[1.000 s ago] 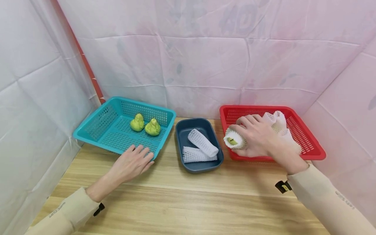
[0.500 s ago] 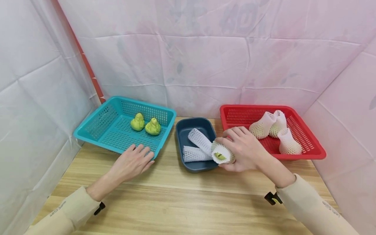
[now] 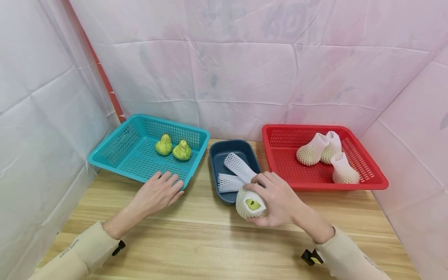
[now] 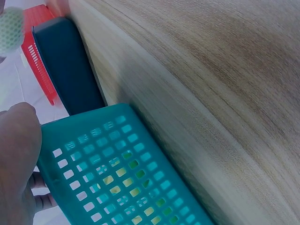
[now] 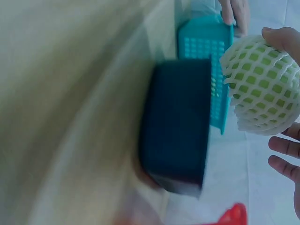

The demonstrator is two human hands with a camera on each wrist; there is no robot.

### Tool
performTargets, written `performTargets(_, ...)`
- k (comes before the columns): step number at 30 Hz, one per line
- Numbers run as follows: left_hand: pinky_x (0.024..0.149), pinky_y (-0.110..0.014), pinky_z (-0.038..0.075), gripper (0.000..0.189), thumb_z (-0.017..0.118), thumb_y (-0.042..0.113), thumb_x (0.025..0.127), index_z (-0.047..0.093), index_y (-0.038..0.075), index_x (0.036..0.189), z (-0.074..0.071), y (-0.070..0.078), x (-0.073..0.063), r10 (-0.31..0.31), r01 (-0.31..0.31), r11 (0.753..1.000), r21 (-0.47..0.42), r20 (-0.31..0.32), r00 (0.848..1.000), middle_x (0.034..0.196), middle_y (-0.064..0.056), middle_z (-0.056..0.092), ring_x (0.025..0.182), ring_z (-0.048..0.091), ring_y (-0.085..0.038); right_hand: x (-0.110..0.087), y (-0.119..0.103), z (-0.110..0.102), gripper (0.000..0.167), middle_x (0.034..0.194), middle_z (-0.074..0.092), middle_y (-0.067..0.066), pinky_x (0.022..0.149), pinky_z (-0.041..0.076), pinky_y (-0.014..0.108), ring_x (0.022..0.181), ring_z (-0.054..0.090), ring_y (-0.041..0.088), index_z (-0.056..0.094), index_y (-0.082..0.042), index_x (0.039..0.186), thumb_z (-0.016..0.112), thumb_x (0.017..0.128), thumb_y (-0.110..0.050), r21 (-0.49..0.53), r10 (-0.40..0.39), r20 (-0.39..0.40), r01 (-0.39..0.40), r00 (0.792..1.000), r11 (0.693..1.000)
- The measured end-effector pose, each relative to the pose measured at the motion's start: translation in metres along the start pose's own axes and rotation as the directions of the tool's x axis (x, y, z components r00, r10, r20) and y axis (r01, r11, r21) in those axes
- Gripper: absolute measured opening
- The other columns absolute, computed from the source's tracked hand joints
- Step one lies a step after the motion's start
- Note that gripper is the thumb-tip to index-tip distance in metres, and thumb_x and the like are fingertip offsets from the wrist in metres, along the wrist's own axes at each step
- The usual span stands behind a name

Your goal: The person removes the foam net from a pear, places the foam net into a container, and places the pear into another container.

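Note:
My right hand [image 3: 278, 200] holds a green fruit in a white foam net [image 3: 251, 203], close over the near right corner of the dark blue tray [image 3: 218, 149]. The right wrist view shows the thumb and fingers on either side of the netted fruit. Two white foam net sleeves [image 3: 240, 167] lie in the tray, partly hidden by the held fruit. My left hand [image 3: 154, 196] grips the near right rim of the teal basket [image 3: 105, 168], thumb outside and fingers over the edge. Inside that basket sit two yellow-green, pear-shaped, furrowed fruits [image 3: 182, 150].
A red basket [image 3: 362, 186] stands to the right, holding several fruits in foam nets [image 3: 312, 149]. Everything stands on a wooden table [image 3: 196, 249]. Pale cloth walls [image 3: 241, 74] rise behind and at both sides.
My right hand has carried the netted fruit out of the red basket, leftward and toward me, to the tray's near corner. My left hand stays on the teal basket's rim.

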State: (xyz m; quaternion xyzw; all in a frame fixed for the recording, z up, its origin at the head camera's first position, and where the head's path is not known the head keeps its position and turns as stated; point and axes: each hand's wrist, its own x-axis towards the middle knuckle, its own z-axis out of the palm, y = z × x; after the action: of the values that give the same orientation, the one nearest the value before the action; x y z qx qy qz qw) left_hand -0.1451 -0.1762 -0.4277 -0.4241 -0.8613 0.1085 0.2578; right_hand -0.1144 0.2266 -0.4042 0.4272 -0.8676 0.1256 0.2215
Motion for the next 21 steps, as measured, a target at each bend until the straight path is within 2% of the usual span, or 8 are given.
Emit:
performTargets(2, 0.065, -0.032, 0.038, 0.049, 0.019, 0.041, 0.116, 0.054, 0.013, 0.097, 0.001, 0.000, 0.000, -0.002, 0.002, 1.000, 0.000, -0.009, 1.000, 0.084, -0.004, 0.053, 0.076, 0.050, -0.024, -0.002, -0.006, 0.007, 0.085, 0.111, 0.064, -0.003, 0.083, 0.051, 0.033, 0.101, 0.057, 0.012, 0.068, -0.022, 0.124, 0.090, 0.056, -0.068, 0.038, -0.007, -0.008, 0.008, 1.000, 0.999)
performTargets(5, 0.065, -0.032, 0.037, 0.053, 0.013, 0.040, 0.116, 0.054, 0.012, 0.096, 0.001, 0.000, 0.000, -0.002, 0.002, 1.000, -0.001, -0.017, 1.000, 0.083, -0.004, 0.053, 0.076, 0.050, -0.024, -0.006, -0.013, 0.016, 0.087, 0.111, 0.063, -0.005, 0.086, 0.050, 0.032, 0.102, 0.056, 0.010, 0.068, -0.022, 0.125, 0.090, 0.056, -0.069, 0.086, -0.023, -0.010, 0.023, 1.000, 0.996)
performTargets(14, 0.066, -0.032, 0.038, 0.051, 0.016, 0.041, 0.116, 0.054, 0.012, 0.097, 0.002, 0.000, 0.000, -0.001, 0.001, 1.000, -0.002, -0.023, 1.000, 0.084, -0.004, 0.054, 0.076, 0.051, -0.025, -0.011, -0.034, 0.038, 0.084, 0.112, 0.060, -0.009, 0.087, 0.049, 0.027, 0.102, 0.053, 0.005, 0.066, -0.024, 0.126, 0.088, 0.061, -0.072, 0.173, -0.060, 0.028, 0.054, 0.998, 0.983)
performTargets(21, 0.066, -0.032, 0.039, 0.042, 0.030, 0.042, 0.114, 0.055, 0.013, 0.098, 0.001, 0.000, 0.000, -0.003, 0.003, 1.000, -0.006, -0.006, 1.000, 0.085, -0.004, 0.055, 0.077, 0.051, -0.025, -0.014, -0.045, 0.052, 0.081, 0.109, 0.059, -0.008, 0.087, 0.046, 0.026, 0.099, 0.052, 0.007, 0.065, -0.023, 0.125, 0.082, 0.067, -0.076, 0.175, -0.109, 0.054, 0.098, 0.993, 0.980)
